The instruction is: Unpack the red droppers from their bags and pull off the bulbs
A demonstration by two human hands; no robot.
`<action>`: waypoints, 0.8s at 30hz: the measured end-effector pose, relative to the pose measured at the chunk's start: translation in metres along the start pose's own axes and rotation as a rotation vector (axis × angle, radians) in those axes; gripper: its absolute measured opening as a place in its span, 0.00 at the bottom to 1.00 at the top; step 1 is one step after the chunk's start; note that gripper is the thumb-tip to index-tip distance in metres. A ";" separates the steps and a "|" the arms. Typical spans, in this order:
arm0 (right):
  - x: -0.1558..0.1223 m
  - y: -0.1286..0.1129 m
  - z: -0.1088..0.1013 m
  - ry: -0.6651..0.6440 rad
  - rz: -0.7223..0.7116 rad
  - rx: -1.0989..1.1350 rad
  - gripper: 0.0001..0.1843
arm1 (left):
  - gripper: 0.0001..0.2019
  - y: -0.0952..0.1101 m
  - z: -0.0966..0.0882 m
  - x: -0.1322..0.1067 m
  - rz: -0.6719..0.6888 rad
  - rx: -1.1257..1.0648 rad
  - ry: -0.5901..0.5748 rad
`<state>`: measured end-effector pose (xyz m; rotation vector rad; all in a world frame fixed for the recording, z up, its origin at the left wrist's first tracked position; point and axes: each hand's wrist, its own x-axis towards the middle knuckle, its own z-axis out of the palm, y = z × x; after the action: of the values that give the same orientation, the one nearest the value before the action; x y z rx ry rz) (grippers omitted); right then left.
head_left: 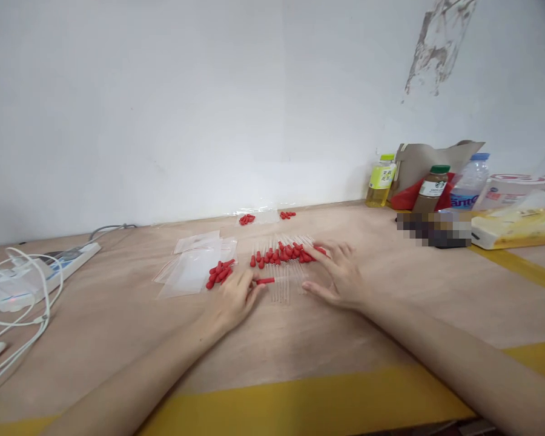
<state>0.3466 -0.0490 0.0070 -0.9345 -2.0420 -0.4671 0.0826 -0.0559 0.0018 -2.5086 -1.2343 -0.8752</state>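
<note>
My left hand (236, 297) is closed in a pinch at the red rubber end of a dropper (266, 280), which lies crosswise with its clear tube pointing right. Just beyond it is a row of droppers with red bulbs (281, 253), their thin clear tubes running toward and away from me. My right hand (343, 275) has its fingers apart. Its index finger reaches the right end of that row, and the thumb is near the tip of the crosswise tube. Beside my left hand, several loose red bulbs (218, 272) rest on clear zip bags (188, 266).
Near the wall lie more red pieces (246, 220) with clear plastic. A power strip (75, 263) and white cables (45, 303) are at left. On the right stand a yellow tea bottle (380, 184), a brown bottle (430, 191) and a tissue pack (518, 229). Yellow tape (254, 406) edges the table.
</note>
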 end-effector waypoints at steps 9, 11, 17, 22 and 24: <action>-0.006 -0.023 0.020 -0.128 -0.126 0.130 0.15 | 0.04 0.008 0.014 -0.008 0.122 -0.089 0.092; -0.006 -0.025 0.022 -0.139 -0.104 0.152 0.13 | 0.04 0.010 0.013 -0.008 0.118 -0.101 0.085; -0.005 -0.031 0.023 -0.155 -0.120 0.187 0.11 | 0.12 0.018 0.005 -0.001 0.175 -0.095 0.027; -0.004 -0.031 0.020 -0.143 -0.148 0.199 0.12 | 0.08 0.020 0.002 0.001 0.214 -0.039 -0.021; -0.004 -0.030 0.020 -0.133 -0.158 0.200 0.12 | 0.09 0.020 0.001 0.001 0.213 -0.024 -0.027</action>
<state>0.3150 -0.0588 -0.0081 -0.7030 -2.2465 -0.2834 0.0992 -0.0677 0.0031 -2.6181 -0.9454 -0.8113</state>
